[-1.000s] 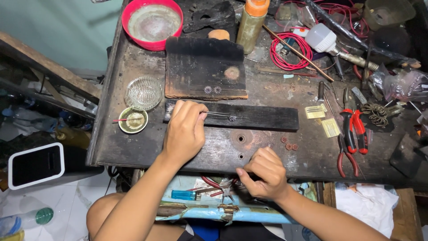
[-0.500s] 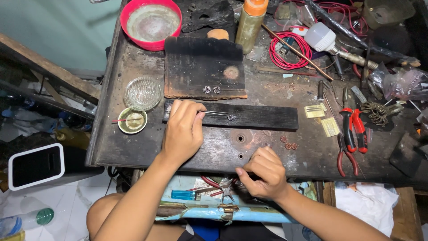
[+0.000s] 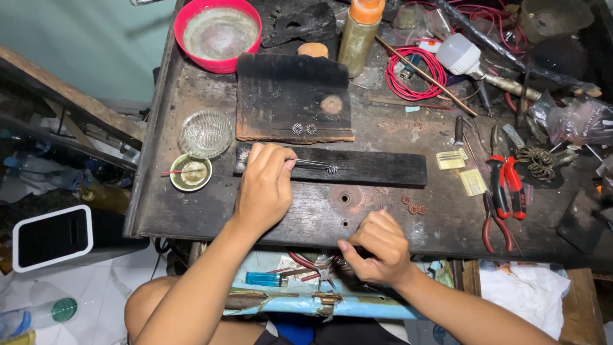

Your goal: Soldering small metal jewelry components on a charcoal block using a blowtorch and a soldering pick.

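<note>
Right hand [image 3: 378, 248] curled shut at the near edge of the workbench [image 3: 191, 211]; contents not visible. Left hand [image 3: 265, 185] pinches tweezers [image 3: 313, 164], tips on a small metal piece [image 3: 331, 169] atop the black strip [image 3: 370, 167]. Beyond the strip: charred board [image 3: 281, 96], red bowl [image 3: 218, 32].

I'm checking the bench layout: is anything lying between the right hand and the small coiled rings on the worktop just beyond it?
Nothing visible does. The right hand sits at the bench's near edge, and only bare dark worktop separates it from the small coiled reddish rings. The red-handled pliers lie off to the side.
</note>
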